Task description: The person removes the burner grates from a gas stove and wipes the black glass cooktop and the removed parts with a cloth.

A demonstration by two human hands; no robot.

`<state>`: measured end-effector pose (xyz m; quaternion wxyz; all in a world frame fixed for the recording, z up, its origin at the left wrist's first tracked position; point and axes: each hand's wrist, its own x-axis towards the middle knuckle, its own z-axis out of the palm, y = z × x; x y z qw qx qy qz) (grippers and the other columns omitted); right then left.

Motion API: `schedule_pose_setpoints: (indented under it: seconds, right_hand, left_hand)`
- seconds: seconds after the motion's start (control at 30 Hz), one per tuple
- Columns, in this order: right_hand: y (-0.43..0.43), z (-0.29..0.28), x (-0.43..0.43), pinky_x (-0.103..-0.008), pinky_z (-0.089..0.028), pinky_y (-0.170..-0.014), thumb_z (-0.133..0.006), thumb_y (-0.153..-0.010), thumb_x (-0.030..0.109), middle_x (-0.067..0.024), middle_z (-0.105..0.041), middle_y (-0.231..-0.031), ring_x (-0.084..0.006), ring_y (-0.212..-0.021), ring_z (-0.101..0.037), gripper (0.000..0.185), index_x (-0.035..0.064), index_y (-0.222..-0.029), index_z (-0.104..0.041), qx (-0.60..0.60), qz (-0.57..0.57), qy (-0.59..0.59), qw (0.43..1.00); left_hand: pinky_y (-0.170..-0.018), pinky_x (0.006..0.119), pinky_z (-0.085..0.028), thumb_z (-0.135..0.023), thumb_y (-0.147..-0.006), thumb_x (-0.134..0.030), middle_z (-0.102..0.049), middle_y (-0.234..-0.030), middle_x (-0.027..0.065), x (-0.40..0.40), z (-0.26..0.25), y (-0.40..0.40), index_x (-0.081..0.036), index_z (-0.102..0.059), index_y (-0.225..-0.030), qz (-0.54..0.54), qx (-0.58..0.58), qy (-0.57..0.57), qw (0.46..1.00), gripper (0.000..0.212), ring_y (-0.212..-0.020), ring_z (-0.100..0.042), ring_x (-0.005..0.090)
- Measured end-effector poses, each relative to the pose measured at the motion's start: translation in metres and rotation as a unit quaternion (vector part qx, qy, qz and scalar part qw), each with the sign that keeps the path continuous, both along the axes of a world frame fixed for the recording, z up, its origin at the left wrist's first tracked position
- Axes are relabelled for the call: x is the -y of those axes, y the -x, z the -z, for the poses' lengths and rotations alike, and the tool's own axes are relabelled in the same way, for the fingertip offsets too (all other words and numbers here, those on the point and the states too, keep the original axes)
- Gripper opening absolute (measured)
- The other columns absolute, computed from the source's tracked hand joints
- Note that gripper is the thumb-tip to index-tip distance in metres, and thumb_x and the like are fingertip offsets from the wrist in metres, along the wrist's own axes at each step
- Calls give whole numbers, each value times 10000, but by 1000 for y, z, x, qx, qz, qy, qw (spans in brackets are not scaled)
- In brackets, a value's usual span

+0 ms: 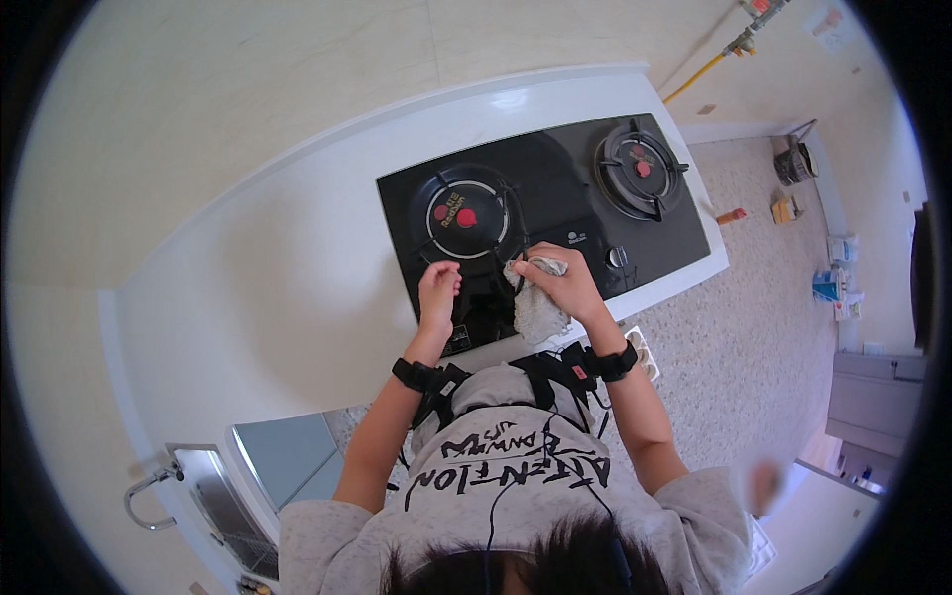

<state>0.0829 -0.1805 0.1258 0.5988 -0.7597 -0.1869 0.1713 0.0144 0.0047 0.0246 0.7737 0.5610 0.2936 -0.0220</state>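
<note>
My right hand (pixel 561 279) grips a crumpled grey-white cloth (pixel 541 312) over the front of the black glass gas hob (pixel 554 160). A thin dark curved piece (pixel 523 223) rises from my right fingers beside the left burner (pixel 467 218); it looks like a pan-support ring seen edge-on, though its lower part is hidden by the cloth and hand. Just in front of that burner is my left hand (pixel 440 286), its fingers half curled and nothing visible in it. The right burner (pixel 641 169) carries a black pan support (pixel 601 182).
A control knob (pixel 616 257) sits at the hob's front right. White countertop (pixel 312 282) extends left towards a sink (pixel 223 506) with a curved tap (pixel 137 498). A yellow gas hose (pixel 695 78) runs down behind the right end. A bucket (pixel 794 165) and a blue can (pixel 827 285) stand on the floor.
</note>
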Motion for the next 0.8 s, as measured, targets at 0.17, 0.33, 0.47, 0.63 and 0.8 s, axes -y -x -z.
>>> schedule_pose_setpoints:
  seconds: [0.17, 0.33, 0.47, 0.63, 0.8]
  right_hand:
    - [7, 9, -8, -293, -440, -602, -659, -720, 122, -133, -593, -748, -260, -643, -580, 180, -34, -797, -612, 96, 28, 57, 993]
    - [16, 5, -18, -314, -451, -609, -658, -701, 123, -121, -598, -761, -301, -684, -584, 173, -2, -815, -623, 157, 28, 99, 982]
    - [18, -1, -20, -300, -458, -630, -661, -709, 131, -117, -606, -787, -281, -688, -595, 189, 12, -852, -625, 139, -2, 94, 986]
    - [7, 6, 6, -242, -433, -724, -638, -765, 107, -43, -609, -843, -109, -782, -553, 246, 8, -984, -589, -63, -18, -40, 997]
    - [-15, 29, 43, -228, -423, -702, -638, -777, 194, -19, -591, -849, -81, -767, -531, 350, 17, -1069, -558, -252, 62, 6, 966]
  left_hand:
    - [-747, 230, -399, -477, -892, -266, -580, -895, 32, 20, -81, -24, -18, -573, -1021, 106, 127, -59, 984, 296, -830, -518, 105]
    - [-655, 260, -453, -626, -786, -197, -603, -824, 80, 34, -91, -36, 16, -568, -891, 121, 117, -298, 940, 245, -755, -573, 125]
    - [-587, 243, -455, -635, -761, -114, -605, -715, 77, 27, -89, -36, 29, -582, -811, 95, 145, -289, 942, 160, -670, -584, 118]
    - [-697, 211, -447, -559, -836, -136, -619, -836, 61, -1, -99, -34, 28, -603, -912, 102, 85, -26, 991, 187, -740, -576, 103]
    - [-806, 294, -465, -517, -861, -131, -586, -983, 119, -30, -101, -33, 67, -566, -965, 101, 92, 61, 989, 229, -858, -579, 193]
